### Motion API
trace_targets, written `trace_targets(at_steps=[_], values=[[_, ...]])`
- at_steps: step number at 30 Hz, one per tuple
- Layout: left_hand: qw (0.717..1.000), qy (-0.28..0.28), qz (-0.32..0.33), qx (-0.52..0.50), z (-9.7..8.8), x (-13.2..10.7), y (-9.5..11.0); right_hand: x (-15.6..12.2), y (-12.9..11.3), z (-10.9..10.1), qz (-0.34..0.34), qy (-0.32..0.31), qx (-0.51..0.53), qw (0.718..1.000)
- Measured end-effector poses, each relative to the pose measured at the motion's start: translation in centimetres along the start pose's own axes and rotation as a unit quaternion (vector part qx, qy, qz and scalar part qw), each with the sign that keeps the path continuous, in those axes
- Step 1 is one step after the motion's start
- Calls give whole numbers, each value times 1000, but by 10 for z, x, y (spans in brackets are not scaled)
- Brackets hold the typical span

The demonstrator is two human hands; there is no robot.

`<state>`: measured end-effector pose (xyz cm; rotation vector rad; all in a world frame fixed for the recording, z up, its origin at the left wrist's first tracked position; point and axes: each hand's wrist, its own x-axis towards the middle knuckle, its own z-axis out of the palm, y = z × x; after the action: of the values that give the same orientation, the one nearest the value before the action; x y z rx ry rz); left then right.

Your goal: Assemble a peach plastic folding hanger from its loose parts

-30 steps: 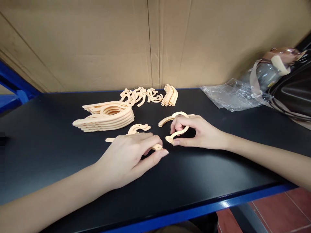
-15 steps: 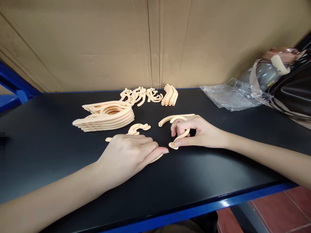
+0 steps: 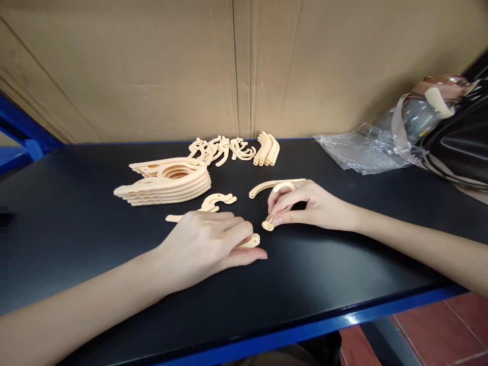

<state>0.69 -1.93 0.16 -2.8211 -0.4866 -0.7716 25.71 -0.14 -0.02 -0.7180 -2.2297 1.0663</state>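
Pointing lengthwise to 2 o'clock, a strip [image 3: 250, 242] sits grasped in the left hand [image 3: 208, 249]; the right hand [image 3: 310, 203] pinches a hook [image 3: 268, 225], end toward 7, over a black table [image 3: 324, 284]; cardboard [image 3: 152, 76] at 12.

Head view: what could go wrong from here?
The right hand pinches the curved piece near its rounded end, so it might twist or slip in that grip.
The left hand covers most of the holed piece, so a shift there could go unnoticed.
The hooked piece beside the left hand might get nudged.
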Motion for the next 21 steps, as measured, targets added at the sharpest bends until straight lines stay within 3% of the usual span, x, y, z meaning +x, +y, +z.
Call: trace_targets(at_steps=[8,15,21], values=[[1000,6,-25,-8,-1,0,4,-1,-1,2,3,20,-41,999],[999,-28,-36,-16,0,1,6,-1,-6,1,72,6,46,996],[995,-19,-81,56,-1,1,10,1,-3,0,70,13,66,995]])
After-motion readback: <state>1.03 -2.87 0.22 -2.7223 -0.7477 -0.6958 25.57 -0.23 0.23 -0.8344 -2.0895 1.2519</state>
